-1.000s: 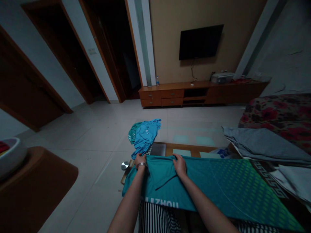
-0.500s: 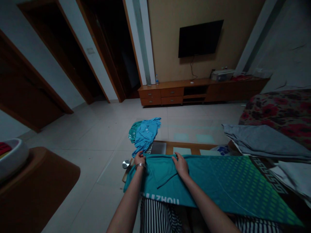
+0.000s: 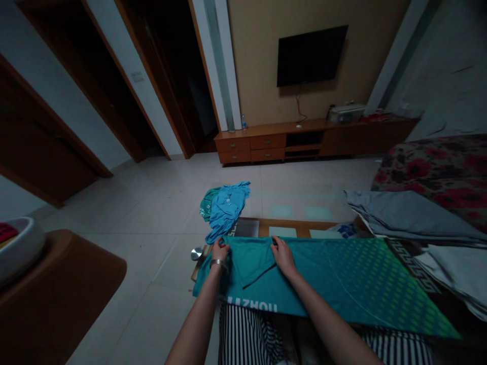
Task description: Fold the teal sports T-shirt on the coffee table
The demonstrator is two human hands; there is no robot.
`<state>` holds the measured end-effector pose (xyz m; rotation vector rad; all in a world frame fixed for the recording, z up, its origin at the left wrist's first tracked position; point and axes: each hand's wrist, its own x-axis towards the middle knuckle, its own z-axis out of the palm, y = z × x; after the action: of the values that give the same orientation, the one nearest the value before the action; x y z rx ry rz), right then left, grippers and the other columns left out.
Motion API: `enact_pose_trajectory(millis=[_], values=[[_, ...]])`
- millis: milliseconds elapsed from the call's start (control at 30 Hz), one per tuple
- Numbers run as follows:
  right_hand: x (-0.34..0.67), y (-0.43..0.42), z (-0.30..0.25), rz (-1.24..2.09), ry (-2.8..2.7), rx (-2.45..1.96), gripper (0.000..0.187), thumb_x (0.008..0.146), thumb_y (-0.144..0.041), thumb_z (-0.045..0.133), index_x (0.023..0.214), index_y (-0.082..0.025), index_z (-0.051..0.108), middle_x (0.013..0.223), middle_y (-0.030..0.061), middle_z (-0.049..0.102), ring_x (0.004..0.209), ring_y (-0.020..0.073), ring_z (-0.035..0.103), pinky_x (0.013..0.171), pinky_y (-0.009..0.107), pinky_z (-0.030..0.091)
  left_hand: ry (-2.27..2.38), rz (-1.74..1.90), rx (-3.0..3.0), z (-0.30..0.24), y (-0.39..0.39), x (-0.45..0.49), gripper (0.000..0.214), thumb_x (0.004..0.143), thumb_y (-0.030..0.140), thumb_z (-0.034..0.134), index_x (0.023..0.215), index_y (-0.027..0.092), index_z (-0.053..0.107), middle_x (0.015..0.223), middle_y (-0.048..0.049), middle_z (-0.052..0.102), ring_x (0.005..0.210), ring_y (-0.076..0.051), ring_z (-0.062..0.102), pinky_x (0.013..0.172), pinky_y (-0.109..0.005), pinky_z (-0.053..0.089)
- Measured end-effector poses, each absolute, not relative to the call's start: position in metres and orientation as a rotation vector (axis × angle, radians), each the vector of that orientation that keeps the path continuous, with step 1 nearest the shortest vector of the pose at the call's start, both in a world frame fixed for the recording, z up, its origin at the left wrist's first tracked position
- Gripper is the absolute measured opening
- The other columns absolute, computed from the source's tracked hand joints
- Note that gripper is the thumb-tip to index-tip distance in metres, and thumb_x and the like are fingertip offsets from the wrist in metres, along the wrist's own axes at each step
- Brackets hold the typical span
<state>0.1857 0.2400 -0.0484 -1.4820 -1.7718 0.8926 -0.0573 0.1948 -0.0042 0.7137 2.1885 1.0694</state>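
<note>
A teal sports shirt (image 3: 315,274) with white lettering and a yellow-green dotted pattern lies folded lengthwise across the table in front of me. At its far left corner my left hand (image 3: 219,251), with a bracelet at the wrist, pinches the fabric. My right hand (image 3: 283,257) is closed on the far edge of the shirt, to the right of a sleeve (image 3: 253,261) folded over the body. Both hands' fingertips are partly hidden by the cloth. Beyond my left hand, a crumpled light-blue garment (image 3: 228,205) lies beside a green one (image 3: 208,204).
Folded grey cloth (image 3: 407,215) and white cloth (image 3: 454,271) lie to the right, near a floral-covered seat (image 3: 437,165). A round metal piece (image 3: 196,254) marks the table's left corner. Left stands a brown rounded surface (image 3: 76,284) with a white bowl (image 3: 23,253).
The sleeve flap between my hands lies flatter and shows more clearly. My right hand's fingers have drawn in on the far edge. The view has shifted slightly.
</note>
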Motion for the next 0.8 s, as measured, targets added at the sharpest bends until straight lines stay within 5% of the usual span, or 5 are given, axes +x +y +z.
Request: enact_pose_trajectory(millis=[200, 333, 533, 800], values=[[0.183, 0.274, -0.051, 1.037, -1.651, -1.478, 0.035, 0.081, -0.019, 0.045, 0.111, -0.015, 0.064, 0.109, 0.0084, 0.067, 0.098, 0.0176, 0.062, 0.089, 0.03, 0.046, 1.872, 1.031, 0.64, 0.005, 0.158, -0.039, 0.045, 0.077, 0.014, 0.058, 0.122, 0.014, 0.05, 0.071, 0.0021, 0.053, 0.051, -0.006, 0.052, 0.052, -0.021, 0.047], [0.181, 0.285, -0.055, 1.074, -1.613, -1.486, 0.034, 0.078, -0.022, 0.048, 0.104, -0.013, 0.066, 0.096, 0.0081, 0.07, 0.088, 0.0182, 0.065, 0.082, 0.031, 0.05, 1.751, 1.014, 0.655, 0.003, 0.137, -0.017, 0.058, 0.067, 0.012, 0.066, 0.123, 0.013, 0.052, 0.063, 0.0064, 0.044, 0.048, -0.006, 0.048, 0.047, -0.02, 0.043], [0.179, 0.281, -0.062, 1.057, -1.636, -1.476, 0.043, 0.065, -0.016, 0.058, 0.107, -0.016, 0.065, 0.092, 0.0047, 0.07, 0.086, 0.0179, 0.064, 0.082, 0.031, 0.05, 1.643, 1.155, 0.69, -0.005, 0.116, 0.01, 0.06, 0.054, 0.017, 0.07, 0.114, 0.012, 0.062, 0.056, 0.0084, 0.039, 0.047, -0.006, 0.042, 0.048, -0.02, 0.039], [0.182, 0.274, -0.061, 0.995, -1.724, -1.459, 0.047, 0.068, -0.014, 0.057, 0.115, -0.015, 0.061, 0.101, 0.0069, 0.068, 0.092, 0.0175, 0.062, 0.086, 0.029, 0.047, 1.637, 1.115, 0.603, -0.013, 0.108, 0.017, 0.062, 0.053, 0.015, 0.071, 0.113, 0.009, 0.058, 0.057, 0.0075, 0.043, 0.046, -0.007, 0.047, 0.048, -0.022, 0.042]])
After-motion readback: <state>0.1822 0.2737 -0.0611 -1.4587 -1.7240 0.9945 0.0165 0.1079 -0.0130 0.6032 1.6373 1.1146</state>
